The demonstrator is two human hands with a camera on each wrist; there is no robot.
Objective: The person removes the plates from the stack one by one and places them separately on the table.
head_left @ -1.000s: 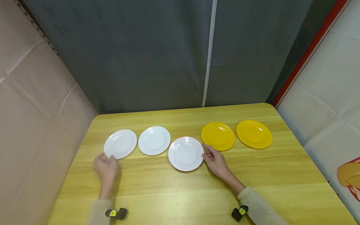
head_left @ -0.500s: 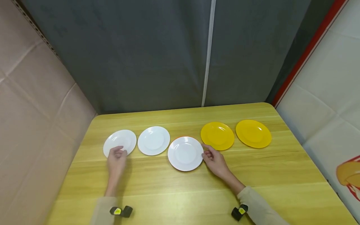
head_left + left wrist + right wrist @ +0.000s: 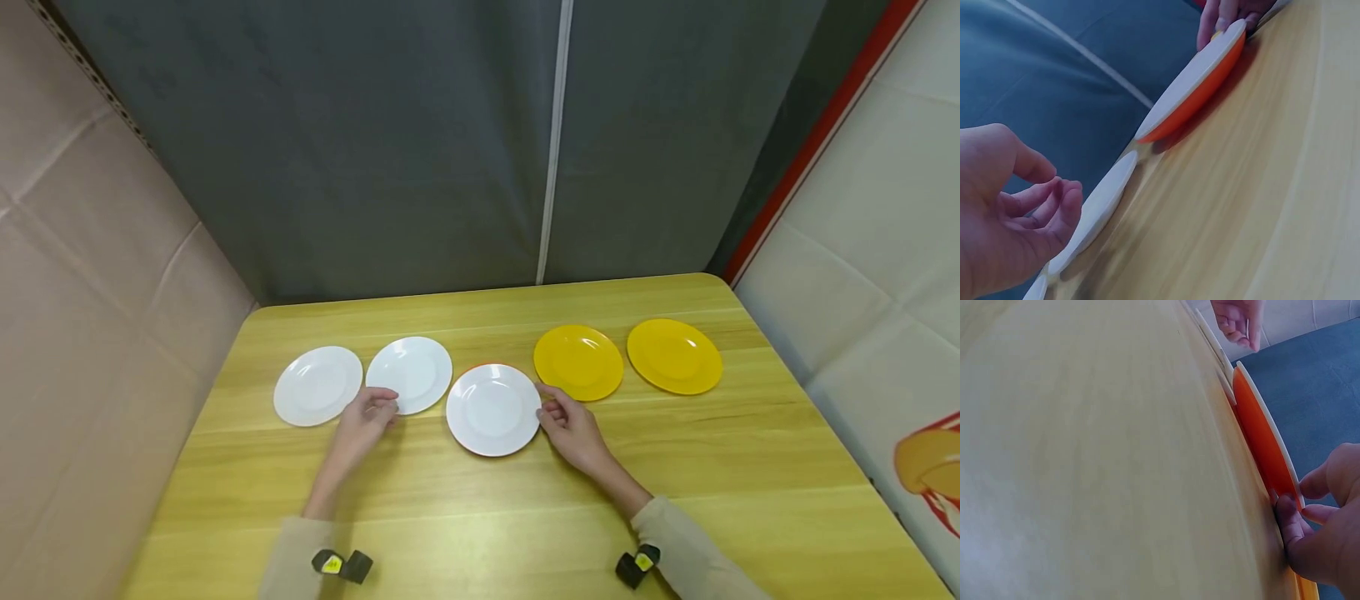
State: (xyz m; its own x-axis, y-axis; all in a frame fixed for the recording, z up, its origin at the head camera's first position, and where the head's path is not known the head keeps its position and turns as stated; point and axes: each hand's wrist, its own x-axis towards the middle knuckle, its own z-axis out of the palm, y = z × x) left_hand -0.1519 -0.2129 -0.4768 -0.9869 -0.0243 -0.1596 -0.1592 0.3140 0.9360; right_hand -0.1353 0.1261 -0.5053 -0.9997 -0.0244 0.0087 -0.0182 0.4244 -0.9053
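In the head view my right hand (image 3: 576,432) grips the right rim of a plate (image 3: 492,410) with a white top and an orange underside. From the right wrist, thumb and fingers pinch that rim, and the orange underside (image 3: 1260,440) faces the camera. My left hand (image 3: 363,423) hovers at the near edge of a white plate (image 3: 408,367), fingers loosely curled and holding nothing. Left of it lies another white plate (image 3: 313,385). The left wrist view shows the left thumb close to the fingertips, with the second white plate (image 3: 1107,194) behind them.
Two yellow plates (image 3: 579,362) (image 3: 675,357) lie to the right, the nearer one just beyond my right hand. All rest on a wood-grain table (image 3: 465,533). A dark grey curtain (image 3: 375,167) hangs behind the far edge, with pale walls on both sides.
My left hand has moved right, from the near edge of the leftmost white plate to the second white plate. The right hand keeps its grip on the white-and-orange plate, almost unmoved.
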